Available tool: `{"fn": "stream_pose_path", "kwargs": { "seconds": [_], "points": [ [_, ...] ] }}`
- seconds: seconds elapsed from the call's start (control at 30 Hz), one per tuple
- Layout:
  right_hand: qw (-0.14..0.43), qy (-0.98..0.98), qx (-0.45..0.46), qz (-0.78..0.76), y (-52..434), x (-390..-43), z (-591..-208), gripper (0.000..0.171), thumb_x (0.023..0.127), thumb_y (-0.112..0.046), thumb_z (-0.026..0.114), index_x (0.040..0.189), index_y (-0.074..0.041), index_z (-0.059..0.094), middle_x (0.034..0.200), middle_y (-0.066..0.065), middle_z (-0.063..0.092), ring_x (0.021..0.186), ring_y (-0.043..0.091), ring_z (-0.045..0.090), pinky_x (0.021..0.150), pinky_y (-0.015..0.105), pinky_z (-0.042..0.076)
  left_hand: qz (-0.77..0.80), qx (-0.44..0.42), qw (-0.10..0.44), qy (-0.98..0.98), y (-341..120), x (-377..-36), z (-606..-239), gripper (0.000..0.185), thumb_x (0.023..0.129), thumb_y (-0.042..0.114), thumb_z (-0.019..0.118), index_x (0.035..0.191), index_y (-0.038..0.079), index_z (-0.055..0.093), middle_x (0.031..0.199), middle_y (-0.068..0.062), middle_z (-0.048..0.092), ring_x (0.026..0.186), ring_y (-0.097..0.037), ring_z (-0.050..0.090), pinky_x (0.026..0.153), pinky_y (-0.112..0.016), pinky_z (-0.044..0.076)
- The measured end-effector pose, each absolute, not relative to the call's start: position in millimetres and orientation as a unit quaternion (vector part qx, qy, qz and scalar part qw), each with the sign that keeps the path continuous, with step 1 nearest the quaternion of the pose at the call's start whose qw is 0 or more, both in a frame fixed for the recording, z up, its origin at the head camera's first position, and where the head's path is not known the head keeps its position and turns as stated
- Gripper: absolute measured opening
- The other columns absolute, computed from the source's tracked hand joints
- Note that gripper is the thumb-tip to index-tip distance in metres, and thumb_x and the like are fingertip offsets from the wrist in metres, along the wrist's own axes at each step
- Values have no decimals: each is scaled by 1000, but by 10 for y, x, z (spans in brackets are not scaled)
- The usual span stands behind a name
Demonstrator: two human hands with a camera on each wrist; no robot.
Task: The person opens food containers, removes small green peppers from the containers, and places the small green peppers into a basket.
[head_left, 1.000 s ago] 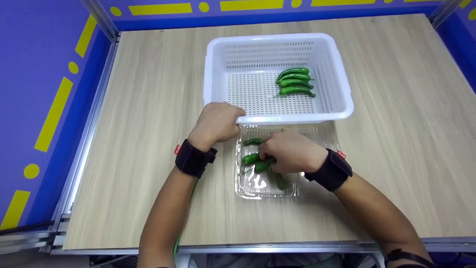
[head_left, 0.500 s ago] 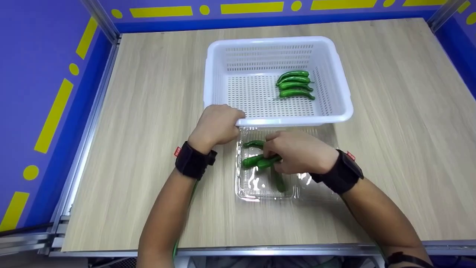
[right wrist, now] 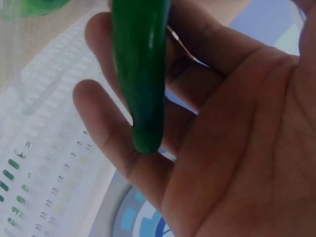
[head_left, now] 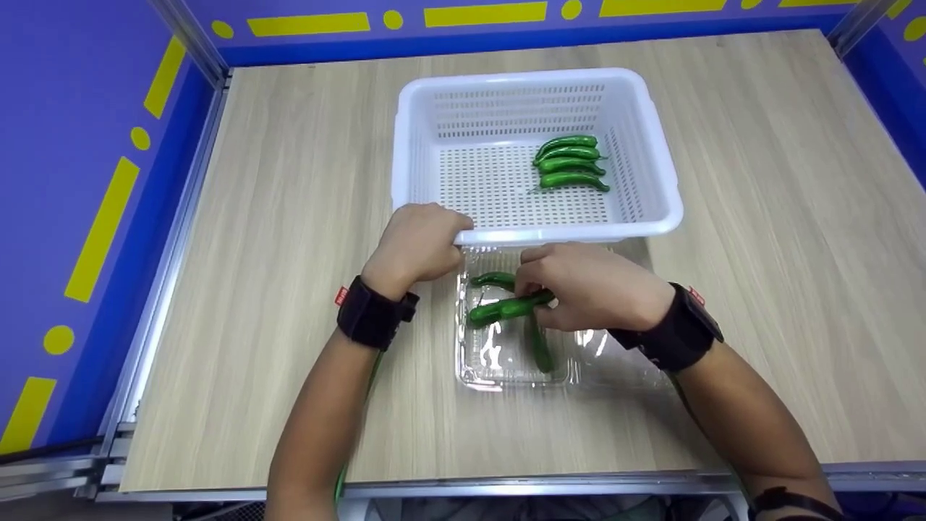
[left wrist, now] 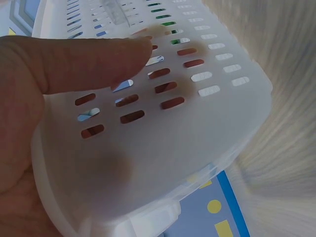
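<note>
My left hand [head_left: 419, 242] grips the near left rim of a white slotted plastic basket [head_left: 579, 234]; its thumb [left wrist: 98, 59] lies against the slotted wall in the left wrist view. My right hand [head_left: 597, 286] pinches a green chili pepper [head_left: 522, 306] over a clear plastic clamshell box [head_left: 499, 383]. In the right wrist view that pepper [right wrist: 143, 64] hangs between the fingers, its end near the palm. Other green peppers lie in the box: one at the back [head_left: 494, 279], one at the left [head_left: 483, 315] and one under the hand [head_left: 540, 351].
Several green peppers [head_left: 571, 166] lie side by side in the right part of the basket. The box stands against the basket's near side on a wooden table [head_left: 304, 181]. Blue panels [head_left: 123, 65] rise at the back and sides.
My right hand has drawn to the right and slightly away from me, pulling the pinched pepper up from among the others in the box. The left hand keeps its place on the rim.
</note>
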State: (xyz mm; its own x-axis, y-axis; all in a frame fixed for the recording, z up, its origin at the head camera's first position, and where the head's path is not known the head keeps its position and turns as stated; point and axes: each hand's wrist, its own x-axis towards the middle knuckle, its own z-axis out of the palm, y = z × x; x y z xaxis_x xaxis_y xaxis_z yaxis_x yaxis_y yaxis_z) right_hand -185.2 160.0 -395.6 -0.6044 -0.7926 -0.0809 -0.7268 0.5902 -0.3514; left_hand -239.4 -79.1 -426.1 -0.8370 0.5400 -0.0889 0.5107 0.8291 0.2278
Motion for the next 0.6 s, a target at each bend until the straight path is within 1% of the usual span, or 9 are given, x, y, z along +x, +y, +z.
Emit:
{"fn": "stream_pose_path", "kwargs": {
  "seconds": [0.17,0.3,0.5,0.6],
  "points": [
    [111,882,-436,-143,1601,-1853,-3939,15,77,-16,78,91,-18,73,90,-7,64,76,11,57,69,31,51,100,273,78,954,-792,-2397,-4255,26,71,-1,54,67,20,40,62,6,33,59,-14,40,55,-30,34],
    [91,878,-442,-157,1630,-1866,-3921,16,77,-15,76,93,-18,73,90,-7,63,78,10,58,71,31,51,99,273,77,954,-791,-2399,-4258,26,71,-1,54,67,20,39,62,6,33,59,-13,39,56,-30,34],
    [62,878,-440,-178,1697,-1900,-3859,14,79,-14,74,93,-18,72,89,-8,62,80,9,59,73,31,51,98,274,73,954,-792,-2402,-4267,27,69,-2,51,67,21,37,63,6,28,59,-13,34,54,-30,30],
    [54,880,-436,-182,1718,-1912,-3836,13,80,-14,73,92,-18,71,88,-8,61,80,8,59,72,30,51,98,273,73,954,-795,-2398,-4267,25,69,-3,50,68,20,40,63,6,28,60,-14,35,54,-30,30]
  ]
}}
